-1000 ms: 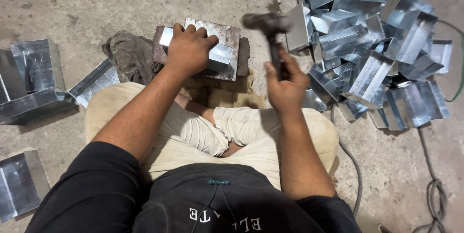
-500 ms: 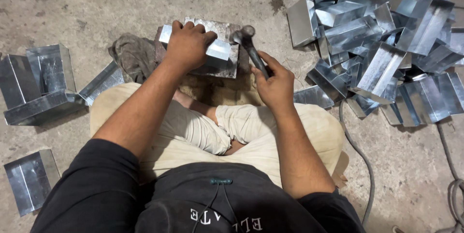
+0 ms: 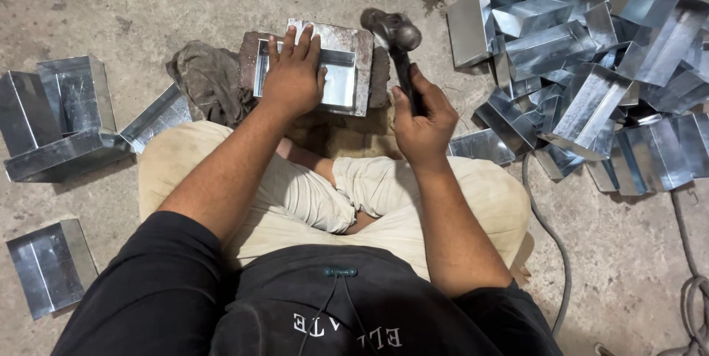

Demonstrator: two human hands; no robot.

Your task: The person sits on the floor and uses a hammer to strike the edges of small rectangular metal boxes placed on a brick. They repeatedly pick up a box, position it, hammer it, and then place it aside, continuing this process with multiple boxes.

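Observation:
I sit cross-legged on a concrete floor. My left hand (image 3: 294, 74) presses flat on a shiny folded sheet-metal tray (image 3: 341, 83) that rests on a dark block (image 3: 378, 75) in front of my knees. My right hand (image 3: 422, 121) grips the handle of a dark-headed hammer (image 3: 393, 31). The hammer head hovers just above and to the right of the tray's right edge.
A large heap of folded sheet-metal pieces (image 3: 591, 68) lies at the upper right. Several finished metal pieces (image 3: 63, 116) sit at the left, one more (image 3: 50, 267) at lower left. A grey rag (image 3: 207, 79) lies left of the block. A cable (image 3: 550, 245) trails on the right.
The hammer swung down onto the tray's right side half a second ago and has now lifted again. My left hand stayed pressed on the tray.

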